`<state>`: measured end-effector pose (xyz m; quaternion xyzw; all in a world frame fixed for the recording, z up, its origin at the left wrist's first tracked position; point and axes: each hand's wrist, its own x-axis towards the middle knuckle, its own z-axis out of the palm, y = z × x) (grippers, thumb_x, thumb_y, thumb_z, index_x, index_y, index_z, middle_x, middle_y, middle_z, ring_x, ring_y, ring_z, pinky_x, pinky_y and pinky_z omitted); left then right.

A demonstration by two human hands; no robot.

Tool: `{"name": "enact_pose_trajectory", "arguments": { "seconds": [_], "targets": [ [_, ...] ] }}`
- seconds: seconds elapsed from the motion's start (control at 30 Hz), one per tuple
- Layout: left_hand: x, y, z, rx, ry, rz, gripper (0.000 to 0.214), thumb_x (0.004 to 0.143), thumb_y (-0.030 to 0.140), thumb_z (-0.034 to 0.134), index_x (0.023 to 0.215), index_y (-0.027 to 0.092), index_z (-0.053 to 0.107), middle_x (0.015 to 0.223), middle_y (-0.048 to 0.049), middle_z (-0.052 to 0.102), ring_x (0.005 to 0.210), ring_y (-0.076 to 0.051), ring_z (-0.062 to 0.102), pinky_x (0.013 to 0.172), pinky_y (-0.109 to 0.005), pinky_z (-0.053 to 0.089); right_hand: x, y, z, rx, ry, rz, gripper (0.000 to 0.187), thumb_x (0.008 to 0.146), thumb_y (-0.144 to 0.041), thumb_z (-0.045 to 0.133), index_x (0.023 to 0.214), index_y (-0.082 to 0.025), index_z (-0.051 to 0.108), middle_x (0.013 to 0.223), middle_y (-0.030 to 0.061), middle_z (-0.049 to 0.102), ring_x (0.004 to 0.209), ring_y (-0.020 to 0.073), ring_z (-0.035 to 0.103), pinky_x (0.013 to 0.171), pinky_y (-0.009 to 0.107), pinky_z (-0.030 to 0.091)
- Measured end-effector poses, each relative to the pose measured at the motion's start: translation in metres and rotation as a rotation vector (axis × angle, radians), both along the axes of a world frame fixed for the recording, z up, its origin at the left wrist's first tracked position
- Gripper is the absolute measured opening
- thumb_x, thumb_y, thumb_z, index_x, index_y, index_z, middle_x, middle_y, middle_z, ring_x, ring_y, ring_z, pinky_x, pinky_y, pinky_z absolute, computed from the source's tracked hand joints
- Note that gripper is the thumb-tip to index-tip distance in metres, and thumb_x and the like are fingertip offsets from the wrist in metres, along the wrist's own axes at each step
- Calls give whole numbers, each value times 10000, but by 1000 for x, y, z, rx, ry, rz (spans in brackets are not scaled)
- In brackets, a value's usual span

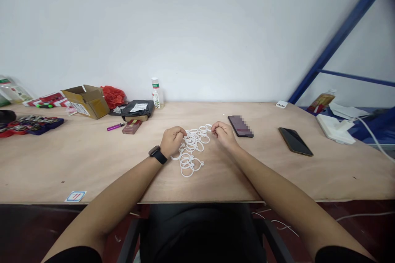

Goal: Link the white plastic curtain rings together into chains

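Observation:
A loose pile of thin white plastic rings [191, 141], some with small nubs like curtain rings, lies on the table between my hands. My left hand [173, 140], with a black watch on its wrist, is closed at the upper left edge of the pile. Its curled fingertips meet the rings, and what they grip is hidden. At the far right end of the pile my right hand [224, 133] is closed in a pinch on the edge of a white ring [209, 126]. Several rings overlap toward the table's front.
Right of my hands lie two phones [240, 126] [295, 141] and a white power strip [335, 129]. Leftward are a dark red box [132, 126], a purple lighter [115, 127], a black parcel [138, 109], a bottle [157, 94], an open carton [88, 102] and trays of metal parts [33, 125].

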<state>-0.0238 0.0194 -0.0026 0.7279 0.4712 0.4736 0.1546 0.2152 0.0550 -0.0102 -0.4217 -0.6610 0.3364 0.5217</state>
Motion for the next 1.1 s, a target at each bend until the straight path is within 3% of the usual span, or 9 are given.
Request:
{"name": "enact_pose_trajectory", "arguments": {
  "seconds": [0.1, 0.17, 0.4, 0.5, 0.57, 0.7, 0.9, 1.1],
  "targets": [
    [0, 1, -2, 21, 10, -3, 263, 727, 106, 380, 671, 176, 627, 666, -13, 650, 657, -148, 589, 663, -267, 466, 0, -1, -4, 60, -132, 9, 356, 711, -132, 427, 1018, -204, 591, 802, 9, 694, 666, 160, 585, 656, 283, 445],
    [0, 2, -5, 38, 20, -11, 255, 730, 93, 380, 672, 177, 613, 685, -14, 655, 678, -146, 597, 685, -266, 473, 0, 0, -7, 89, -263, 10, 439, 733, -112, 444, 1144, -208, 564, 917, 21, 720, 749, 175, 618, 730, 307, 462],
    [1, 2, -7, -7, 185, -5, 367, 751, 107, 483, 1076, 196, 628, 807, -4, 715, 647, -146, 604, 676, -278, 476, -1, 8, -9, 274, -609, 71, 355, 714, -76, 514, 995, -192, 698, 1094, 76, 674, 1008, 229, 597, 934, 367, 440],
    [4, 3, -6, 24, 343, -13, 251, 763, 163, 537, 947, 207, 703, 805, -26, 718, 760, -194, 626, 782, -343, 476, -1, 12, -11, 301, -681, 17, 294, 781, -202, 598, 1058, -198, 697, 1183, 102, 638, 1121, 262, 546, 1003, 421, 395],
    [5, 3, -5, 39, 390, -29, 190, 777, 191, 553, 856, 221, 723, 930, -29, 732, 866, -215, 625, 851, -380, 455, -2, 14, -13, 274, -741, 11, 390, 830, -361, 620, 1189, -212, 652, 1339, 124, 556, 1239, 304, 471, 1049, 481, 345],
    [5, 2, -5, 46, 397, -15, 148, 819, 274, 587, 827, 240, 730, 1098, -19, 707, 1001, -236, 588, 931, -428, 398, -6, 17, -20, 161, -862, 154, 609, 854, -581, 555, 1372, -264, 518, 1509, 121, 384, 1387, 372, 304, 1099, 567, 252],
    [0, 8, -11, -17, 305, 6, 251, 843, 384, 615, 1031, 229, 673, 1061, -43, 706, 1055, -237, 590, 1005, -452, 362, -9, 11, -20, 211, -818, 270, 457, 884, -561, 531, 1232, -283, 635, 1429, 103, 495, 1330, 328, 413, 1095, 547, 285],
    [-4, 14, -20, -45, 384, -24, 477, 867, 513, 563, 1250, 231, 590, 1371, -107, 543, 1278, -274, 487, 1085, -494, 327, -10, 2, -17, 271, -770, 317, 319, 867, -487, 599, 1055, -250, 701, 1347, 114, 547, 1259, 289, 480, 1060, 510, 338]
  ]
}}
